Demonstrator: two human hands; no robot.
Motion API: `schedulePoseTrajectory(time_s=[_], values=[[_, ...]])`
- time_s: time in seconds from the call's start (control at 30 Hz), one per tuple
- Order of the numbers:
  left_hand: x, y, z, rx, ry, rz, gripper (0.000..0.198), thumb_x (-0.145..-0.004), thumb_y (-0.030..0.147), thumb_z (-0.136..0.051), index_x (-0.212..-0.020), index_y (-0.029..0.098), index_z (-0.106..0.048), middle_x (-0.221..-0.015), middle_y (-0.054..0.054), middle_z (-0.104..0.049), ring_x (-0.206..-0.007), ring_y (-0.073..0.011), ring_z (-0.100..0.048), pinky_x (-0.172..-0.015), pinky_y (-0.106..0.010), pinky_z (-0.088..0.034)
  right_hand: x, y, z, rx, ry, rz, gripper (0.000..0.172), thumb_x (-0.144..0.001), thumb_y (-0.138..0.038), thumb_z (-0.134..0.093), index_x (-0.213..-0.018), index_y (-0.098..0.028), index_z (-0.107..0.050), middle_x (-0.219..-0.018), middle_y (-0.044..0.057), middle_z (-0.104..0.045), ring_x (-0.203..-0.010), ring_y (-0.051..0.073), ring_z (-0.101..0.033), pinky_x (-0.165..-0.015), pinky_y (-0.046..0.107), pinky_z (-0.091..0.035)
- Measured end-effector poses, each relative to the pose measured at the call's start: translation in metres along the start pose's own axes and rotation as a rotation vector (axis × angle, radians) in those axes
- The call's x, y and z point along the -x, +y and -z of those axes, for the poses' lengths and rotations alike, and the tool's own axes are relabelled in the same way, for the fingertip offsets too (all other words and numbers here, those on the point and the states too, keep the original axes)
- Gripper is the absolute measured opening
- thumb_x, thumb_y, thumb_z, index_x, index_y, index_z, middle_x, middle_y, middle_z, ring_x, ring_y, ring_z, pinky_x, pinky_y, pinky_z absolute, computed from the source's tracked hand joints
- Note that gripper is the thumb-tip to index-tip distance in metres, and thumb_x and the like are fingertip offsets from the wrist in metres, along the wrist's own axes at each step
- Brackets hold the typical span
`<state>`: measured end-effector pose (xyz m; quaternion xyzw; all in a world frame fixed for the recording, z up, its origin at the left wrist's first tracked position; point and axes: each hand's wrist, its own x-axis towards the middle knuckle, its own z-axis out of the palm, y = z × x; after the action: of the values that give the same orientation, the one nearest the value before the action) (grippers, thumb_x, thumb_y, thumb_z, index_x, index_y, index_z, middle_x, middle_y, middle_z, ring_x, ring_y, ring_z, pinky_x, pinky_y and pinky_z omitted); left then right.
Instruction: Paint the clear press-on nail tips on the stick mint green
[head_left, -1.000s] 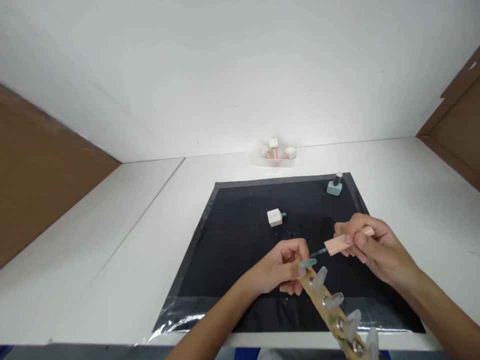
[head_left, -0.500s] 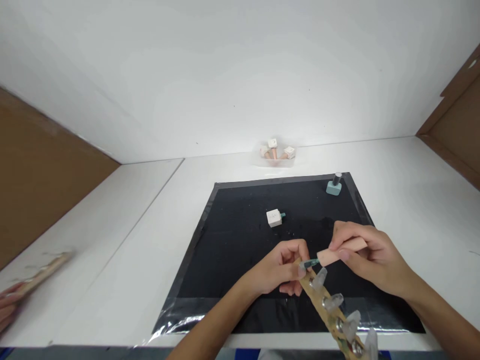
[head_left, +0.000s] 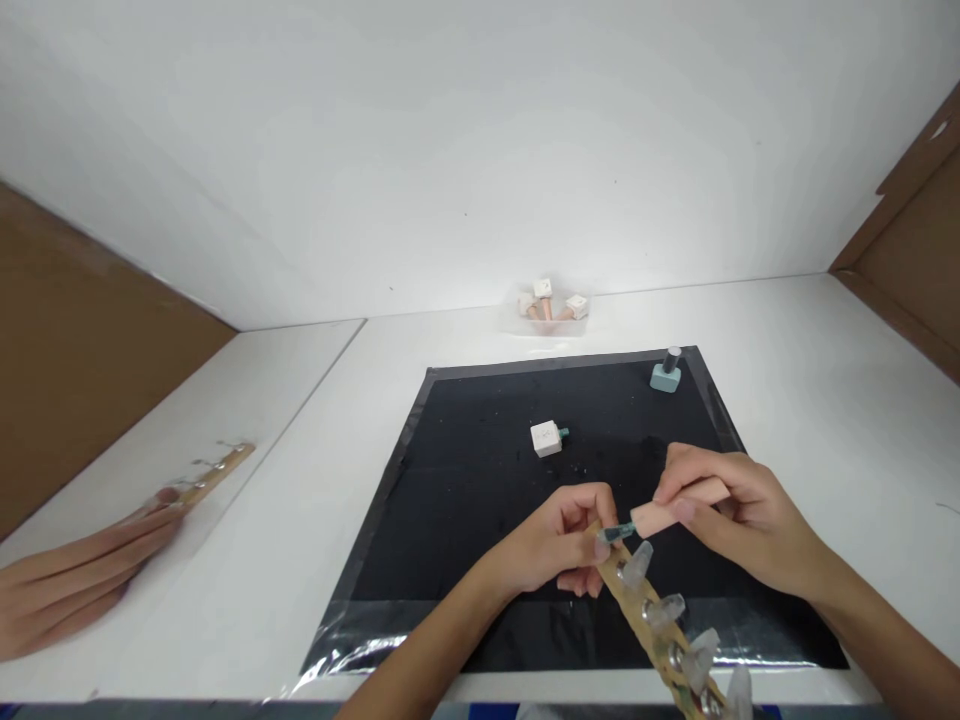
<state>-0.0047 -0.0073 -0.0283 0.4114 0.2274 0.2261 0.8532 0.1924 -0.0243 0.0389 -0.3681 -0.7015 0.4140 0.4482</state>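
Observation:
My left hand [head_left: 544,545] is closed around the far end of a wooden strip [head_left: 636,610], which slants toward the table's front edge. Clear false nail tips [head_left: 664,609] stand along it on small metal mounts. Between the thumb and fingers of my right hand [head_left: 750,520] is a nail polish brush [head_left: 654,516] with a pale peach handle. Its dark green bristles touch the nail tip at the strip's far end, beside my left thumb. Beyond both hands, a white square polish bottle [head_left: 547,438] lies on its side, green at its uncapped neck.
A black mat [head_left: 465,480] covers the table's middle. On it, back right, stands a teal bottle [head_left: 665,377] with a dark cap. A clear box [head_left: 517,322] with peach-handled white bottles sits by the wall. At left, another person's hand [head_left: 90,580] holds a similar strip [head_left: 217,475].
The other person's hand and strip have moved right and farther onto the table. My hands stay almost where they were, the brush still on the end nail tip.

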Motion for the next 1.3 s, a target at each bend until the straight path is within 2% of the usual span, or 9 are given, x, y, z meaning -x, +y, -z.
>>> schedulePoseTrajectory(time_s=[0.2, 0.27, 0.43, 0.53, 0.7, 0.83, 0.9, 1.1, 1.3], values=[[0.0006, -0.0001, 0.0007, -0.001, 0.001, 0.013, 0.038, -0.066, 0.041, -0.076, -0.067, 0.015, -0.049, -0.047, 0.005, -0.058, -0.031, -0.0033, -0.048, -0.027, -0.009, -0.031, 0.0011, 0.0038, 0.0055, -0.005, 0.116, -0.028, 0.017, -0.085, -0.018, -0.057, -0.068, -0.02, -0.058, -0.053, -0.003, -0.055, -0.047, 0.011, -0.047, -0.044, 0.022, -0.036], [0.0003, 0.0014, -0.0004, 0.005, 0.005, 0.024, 0.04, -0.064, 0.042, -0.077, -0.066, 0.016, -0.048, -0.046, 0.006, -0.057, -0.031, -0.0031, -0.048, -0.027, -0.008, -0.031, 0.0005, 0.0028, 0.0051, -0.032, 0.101, 0.013, 0.013, -0.086, -0.019, -0.057, -0.074, -0.021, -0.061, -0.055, -0.003, -0.055, -0.048, 0.011, -0.047, -0.045, 0.022, -0.036], [-0.0003, 0.0042, -0.0015, -0.014, -0.001, 0.058, 0.043, -0.06, 0.045, -0.079, -0.065, 0.016, -0.047, -0.047, 0.006, -0.057, -0.032, -0.0036, -0.049, -0.027, -0.008, -0.033, -0.001, 0.0019, -0.0011, -0.013, -0.051, 0.127, 0.01, -0.087, -0.016, -0.057, -0.087, -0.023, -0.065, -0.065, 0.0, -0.064, -0.055, 0.012, -0.049, -0.049, 0.024, -0.039], [0.0, 0.0041, -0.0011, -0.017, 0.0, 0.049, 0.042, -0.062, 0.045, -0.078, -0.066, 0.015, -0.048, -0.048, 0.006, -0.057, -0.032, -0.0035, -0.049, -0.027, -0.008, -0.032, -0.0007, 0.0029, -0.0007, 0.049, -0.02, 0.098, 0.012, -0.085, -0.014, -0.056, -0.08, -0.021, -0.064, -0.063, 0.001, -0.064, -0.054, 0.012, -0.049, -0.049, 0.024, -0.039], [0.0004, 0.0036, -0.0008, -0.006, -0.019, 0.031, 0.039, -0.065, 0.042, -0.077, -0.067, 0.015, -0.048, -0.049, 0.005, -0.059, -0.032, -0.0032, -0.048, -0.028, -0.009, -0.031, -0.0003, 0.0021, 0.0043, 0.034, 0.084, 0.057, 0.017, -0.088, -0.023, -0.055, -0.072, -0.021, -0.06, -0.053, -0.001, -0.055, -0.048, 0.012, -0.047, -0.044, 0.024, -0.036], [0.0004, 0.0029, -0.0004, 0.0, -0.017, 0.032, 0.04, -0.064, 0.042, -0.077, -0.067, 0.015, -0.048, -0.049, 0.006, -0.058, -0.033, -0.0035, -0.05, -0.028, -0.008, -0.032, 0.0, 0.0015, 0.0024, -0.012, -0.013, 0.146, 0.009, -0.088, -0.018, -0.056, -0.086, -0.022, -0.064, -0.06, -0.001, -0.059, -0.053, 0.012, -0.049, -0.048, 0.024, -0.039], [0.0002, 0.003, -0.0008, 0.003, -0.012, 0.038, 0.041, -0.063, 0.043, -0.078, -0.067, 0.015, -0.048, -0.048, 0.006, -0.057, -0.032, -0.0034, -0.049, -0.028, -0.008, -0.031, 0.0006, 0.0021, 0.0015, 0.024, -0.055, 0.193, 0.014, -0.084, -0.01, -0.057, -0.087, -0.023, -0.063, -0.062, 0.0, -0.062, -0.056, 0.013, -0.05, -0.05, 0.024, -0.04], [-0.001, 0.0041, -0.0036, 0.021, 0.002, 0.042, 0.042, -0.061, 0.043, -0.079, -0.065, 0.016, -0.047, -0.047, 0.006, -0.057, -0.031, -0.0034, -0.047, -0.026, -0.008, -0.03, 0.0021, 0.0022, 0.004, 0.084, 0.029, 0.257, 0.022, -0.078, -0.004, -0.053, -0.086, -0.023, -0.06, -0.054, -0.002, -0.053, -0.054, 0.014, -0.044, -0.047, 0.026, -0.036], [-0.0009, 0.0042, -0.0032, 0.033, 0.026, 0.026, 0.046, -0.057, 0.047, -0.08, -0.063, 0.017, -0.045, -0.043, 0.007, -0.054, -0.029, -0.0032, -0.044, -0.024, -0.009, -0.028, -0.0022, -0.0018, 0.002, 0.142, -0.062, 0.361, 0.023, -0.078, -0.004, -0.052, -0.088, -0.023, -0.059, -0.052, -0.004, -0.053, -0.048, 0.012, -0.042, -0.049, 0.028, -0.037]])
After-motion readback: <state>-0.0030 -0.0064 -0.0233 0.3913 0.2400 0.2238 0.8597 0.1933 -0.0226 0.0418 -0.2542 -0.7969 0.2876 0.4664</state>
